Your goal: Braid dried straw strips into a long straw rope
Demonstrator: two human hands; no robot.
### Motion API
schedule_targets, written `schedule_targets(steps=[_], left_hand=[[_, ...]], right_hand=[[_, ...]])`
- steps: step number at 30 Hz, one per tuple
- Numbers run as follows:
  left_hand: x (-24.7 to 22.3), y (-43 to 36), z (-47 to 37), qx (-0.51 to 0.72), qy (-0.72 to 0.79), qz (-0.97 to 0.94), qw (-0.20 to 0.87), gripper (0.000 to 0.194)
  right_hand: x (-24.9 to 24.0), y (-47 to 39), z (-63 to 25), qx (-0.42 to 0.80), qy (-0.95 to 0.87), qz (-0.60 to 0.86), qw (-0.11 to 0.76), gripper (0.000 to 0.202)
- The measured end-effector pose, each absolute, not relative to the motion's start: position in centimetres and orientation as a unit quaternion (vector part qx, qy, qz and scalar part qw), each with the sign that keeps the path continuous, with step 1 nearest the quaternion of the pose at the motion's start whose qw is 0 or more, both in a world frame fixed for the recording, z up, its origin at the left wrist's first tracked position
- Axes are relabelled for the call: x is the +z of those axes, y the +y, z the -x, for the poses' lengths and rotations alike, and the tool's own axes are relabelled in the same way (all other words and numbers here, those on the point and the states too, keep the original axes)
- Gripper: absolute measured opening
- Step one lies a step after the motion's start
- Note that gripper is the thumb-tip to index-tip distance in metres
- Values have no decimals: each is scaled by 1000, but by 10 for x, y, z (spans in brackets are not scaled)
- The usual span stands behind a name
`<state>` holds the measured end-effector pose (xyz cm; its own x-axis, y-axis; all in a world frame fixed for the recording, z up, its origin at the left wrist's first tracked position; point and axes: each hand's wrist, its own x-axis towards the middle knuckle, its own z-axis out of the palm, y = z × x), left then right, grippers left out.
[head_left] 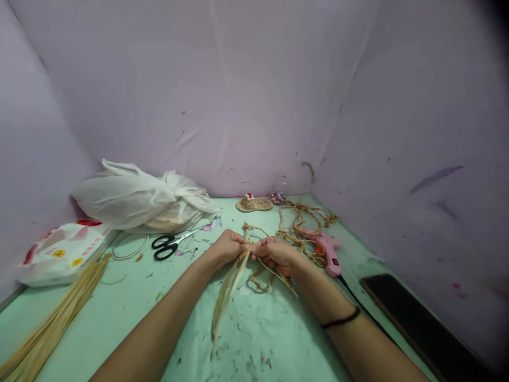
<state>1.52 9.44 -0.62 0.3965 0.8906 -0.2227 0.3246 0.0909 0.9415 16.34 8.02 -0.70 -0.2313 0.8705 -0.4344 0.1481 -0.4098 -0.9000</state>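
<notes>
Both hands meet at the middle of the green table, pinching dried straw strips [230, 294] at the end of a twisted straw cord [258, 229]. My left hand [229, 247] is closed on the strips from the left, its thumb and fingertips together. From the other side my right hand [275, 253] grips the same strips, some ends poking out below its fingers. Long loose ends hang down between my forearms. A loop of the cord lies under and beside my right hand. The exact crossing of the strips is hidden by my fingertips.
Black-handled scissors [167, 246] lie left, near a tied white plastic bag [139, 199] and a straw bundle [59, 318]. A small woven straw piece [258, 204] sits at the back. Right are coiled cord [304, 217], a pink glue gun [331, 254] and a dark flat object [413, 318].
</notes>
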Motion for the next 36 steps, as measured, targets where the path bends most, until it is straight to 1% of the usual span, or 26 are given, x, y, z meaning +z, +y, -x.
schedule_targets(steps=[4,8,15,19,23,27,30,34,36], left_hand=[[1,96,-10,208,475,-667,536,21],[4,97,-9,213,477,-659,540,20],[4,96,-12,236,533,-596,551,8],[5,96,-11,242,529,-589,562,8],[3,97,-10,249,523,-584,568,10],[1,97,-10,253,522,-580,572,9],[-1,97,-10,257,517,-578,577,8],[-2,97,-12,265,518,-567,583,7],[-2,96,-14,265,522,-567,579,6]], right_hand=[[-7,79,-162,579,-485,570,324,7],[-5,77,-161,558,-496,575,335,9],[-4,78,-167,652,-497,483,307,12],[-4,80,-171,679,-480,459,312,8],[-3,79,-170,693,-466,451,315,13],[-2,77,-168,663,-474,481,323,8],[-2,76,-166,624,-521,482,327,11],[-2,76,-161,620,-517,501,311,2],[-3,76,-157,607,-505,526,316,9]])
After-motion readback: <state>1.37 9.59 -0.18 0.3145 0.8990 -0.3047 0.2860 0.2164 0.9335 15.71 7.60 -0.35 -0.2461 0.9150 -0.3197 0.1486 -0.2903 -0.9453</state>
